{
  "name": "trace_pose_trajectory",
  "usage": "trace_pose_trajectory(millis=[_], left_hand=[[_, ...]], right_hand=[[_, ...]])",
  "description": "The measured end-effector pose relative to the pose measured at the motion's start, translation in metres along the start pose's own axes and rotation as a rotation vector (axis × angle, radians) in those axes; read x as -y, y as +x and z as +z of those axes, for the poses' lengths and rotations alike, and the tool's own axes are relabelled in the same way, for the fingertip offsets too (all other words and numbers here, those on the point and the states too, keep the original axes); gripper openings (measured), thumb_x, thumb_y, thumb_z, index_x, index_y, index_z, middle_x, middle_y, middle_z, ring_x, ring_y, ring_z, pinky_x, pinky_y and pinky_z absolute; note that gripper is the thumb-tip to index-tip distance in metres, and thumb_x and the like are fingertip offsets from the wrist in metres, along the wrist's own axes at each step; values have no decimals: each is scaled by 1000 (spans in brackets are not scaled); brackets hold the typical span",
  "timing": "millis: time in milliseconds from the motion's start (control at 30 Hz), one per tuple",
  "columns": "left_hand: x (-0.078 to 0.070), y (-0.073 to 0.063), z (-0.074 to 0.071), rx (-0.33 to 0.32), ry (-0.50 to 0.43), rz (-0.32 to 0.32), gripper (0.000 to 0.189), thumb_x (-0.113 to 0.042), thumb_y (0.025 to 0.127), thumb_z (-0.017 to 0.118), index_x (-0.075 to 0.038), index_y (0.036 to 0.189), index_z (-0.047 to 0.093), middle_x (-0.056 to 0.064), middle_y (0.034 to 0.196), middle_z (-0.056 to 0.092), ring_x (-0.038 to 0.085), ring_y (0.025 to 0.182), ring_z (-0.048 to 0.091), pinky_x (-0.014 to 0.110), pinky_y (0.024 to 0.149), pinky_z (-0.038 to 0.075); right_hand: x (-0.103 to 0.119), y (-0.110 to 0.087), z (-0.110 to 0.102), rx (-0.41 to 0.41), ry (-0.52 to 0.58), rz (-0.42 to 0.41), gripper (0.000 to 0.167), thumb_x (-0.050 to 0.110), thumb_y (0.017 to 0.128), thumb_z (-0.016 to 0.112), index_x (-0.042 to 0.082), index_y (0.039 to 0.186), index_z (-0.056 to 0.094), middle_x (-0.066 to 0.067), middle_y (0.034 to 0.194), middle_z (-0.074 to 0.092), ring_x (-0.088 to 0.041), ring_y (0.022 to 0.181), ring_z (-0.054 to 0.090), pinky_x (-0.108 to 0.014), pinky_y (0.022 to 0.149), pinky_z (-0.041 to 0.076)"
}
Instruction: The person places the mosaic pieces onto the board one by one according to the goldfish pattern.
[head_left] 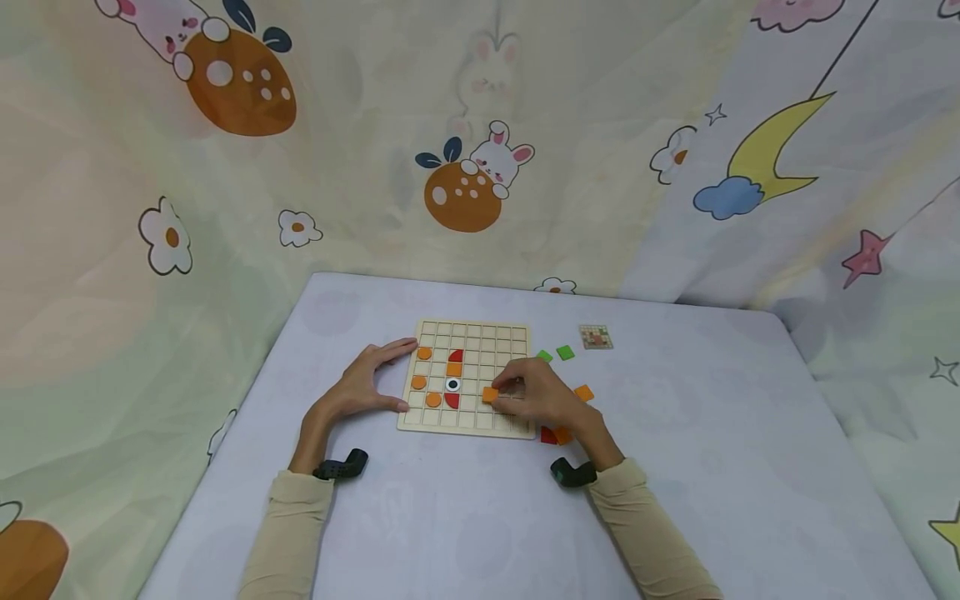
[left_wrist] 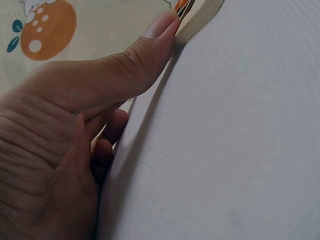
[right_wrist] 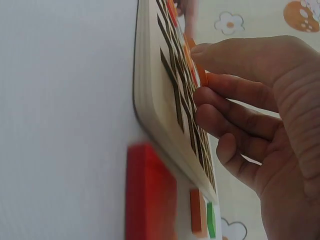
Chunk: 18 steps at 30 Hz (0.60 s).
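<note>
A wooden grid board [head_left: 491, 337] lies on the table. Between thumb and fingers, my right hand [head_left: 536, 392] pinches an orange square tile [head_left: 490, 395] over the board's right half; the right wrist view shows the held tile [right_wrist: 201, 70] on edge. My left hand [head_left: 360, 382] touches the board's left edge with spread fingers and thumb. On the grid, orange round tiles [head_left: 433, 400] sit at the left. Beside them runs a column: a red quarter-round tile [head_left: 456, 356], an orange square [head_left: 454, 369], an eye tile [head_left: 453, 385] and another red quarter-round [head_left: 452, 401].
Green tiles [head_left: 566, 352] lie right of the board, along with loose orange tiles [head_left: 584, 392] and a red tile [head_left: 548, 435]. Farther back is a small patterned card [head_left: 596, 337]. A printed cloth [head_left: 360, 167] hangs behind the table.
</note>
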<state>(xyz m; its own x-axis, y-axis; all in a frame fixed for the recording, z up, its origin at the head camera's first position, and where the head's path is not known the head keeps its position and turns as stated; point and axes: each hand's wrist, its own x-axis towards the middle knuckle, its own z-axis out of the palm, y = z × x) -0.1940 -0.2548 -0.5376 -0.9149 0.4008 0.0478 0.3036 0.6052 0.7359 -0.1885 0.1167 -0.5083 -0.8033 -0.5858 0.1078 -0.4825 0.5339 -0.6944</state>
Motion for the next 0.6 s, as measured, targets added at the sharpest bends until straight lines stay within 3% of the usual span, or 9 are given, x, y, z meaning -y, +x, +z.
trace_pose_trajectory(millis=[600], left_hand=[[-1,-1,-1,6,3,-15,113,-42,68,104,-25,166,50,1,177,42,30,141,47,62,118,39]], right_hand=[[17,12,23,8,-91,-54,18,17,88,90,12,104,86,7,94,78,-9,86,67,-26,82,56]])
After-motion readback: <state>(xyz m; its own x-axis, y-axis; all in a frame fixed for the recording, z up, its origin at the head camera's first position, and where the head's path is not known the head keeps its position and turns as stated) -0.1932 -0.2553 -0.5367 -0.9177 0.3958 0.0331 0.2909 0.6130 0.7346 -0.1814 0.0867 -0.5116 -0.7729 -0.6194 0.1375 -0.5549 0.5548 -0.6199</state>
